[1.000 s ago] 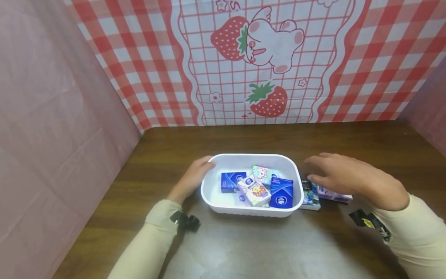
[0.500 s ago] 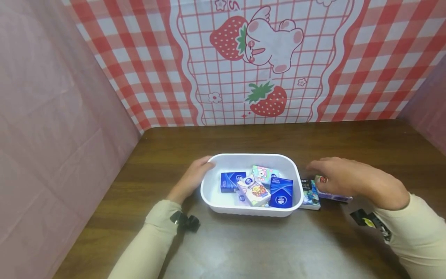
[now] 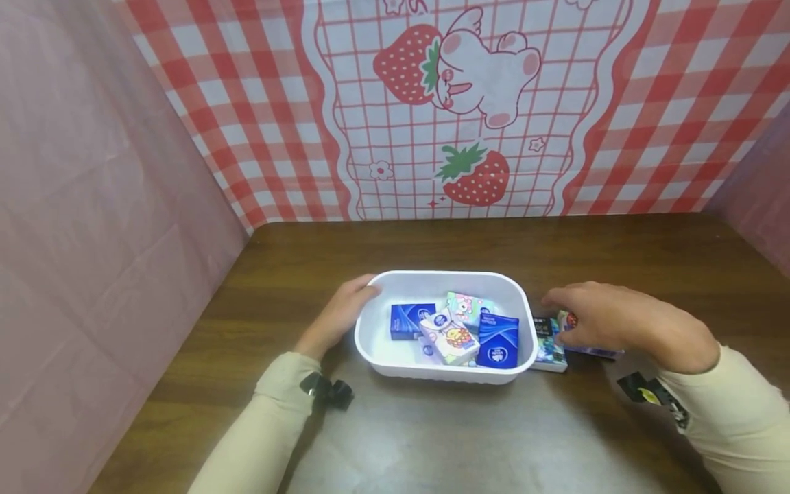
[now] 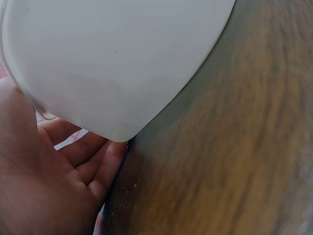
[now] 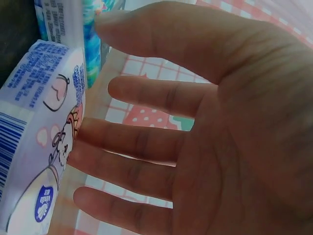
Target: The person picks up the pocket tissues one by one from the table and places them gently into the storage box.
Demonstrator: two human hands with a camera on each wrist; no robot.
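A white plastic basin (image 3: 444,374) sits mid-table with several small tissue packs in it, among them a blue pack (image 3: 498,343) and a white cartoon pack (image 3: 453,341). My left hand (image 3: 342,309) grips its left end, thumb over the rim. Seen by the left wrist camera, the fingers of that hand (image 4: 44,181) go behind the basin wall (image 4: 112,63). Right of the basin lie a black-and-blue pack (image 3: 551,351) and a purple pack (image 3: 595,353). My right hand (image 3: 623,319) hovers over them, fingers extended; in the right wrist view its fingertips reach the purple pack (image 5: 44,147).
The brown wooden table (image 3: 432,439) carries the basin and packs. A red-and-white checked cloth (image 3: 278,137) with strawberries hangs behind it. A pink cloth (image 3: 92,206) hangs along the left side.
My right hand has sunk slightly toward the two packs, and its thumb has shifted, baring more of the purple pack's end. The left hand and basin stay put.
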